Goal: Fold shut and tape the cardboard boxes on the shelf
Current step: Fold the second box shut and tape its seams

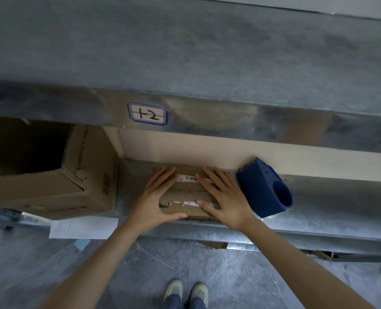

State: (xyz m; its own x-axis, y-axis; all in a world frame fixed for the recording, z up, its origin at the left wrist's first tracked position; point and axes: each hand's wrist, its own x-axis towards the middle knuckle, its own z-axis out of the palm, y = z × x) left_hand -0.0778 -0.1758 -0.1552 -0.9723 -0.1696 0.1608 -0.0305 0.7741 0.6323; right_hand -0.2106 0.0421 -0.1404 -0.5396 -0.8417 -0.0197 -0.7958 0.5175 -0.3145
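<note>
A small brown cardboard box point(186, 192) with torn white barcode labels lies on the metal shelf point(318, 197), its flaps folded flat. My left hand point(156, 197) lies flat on its left side, thumb along the front edge. My right hand point(223, 197) presses flat on its right side with straight fingers. A blue tape dispenser point(265, 188) stands on the shelf just right of the box, untouched.
A large open cardboard box point(51, 179) lies tipped on the shelf at the left. An upper shelf beam with a label "1-2" point(147, 114) overhangs the work spot. A white paper sheet point(82, 227) hangs off the shelf front. Grey floor and my shoes are below.
</note>
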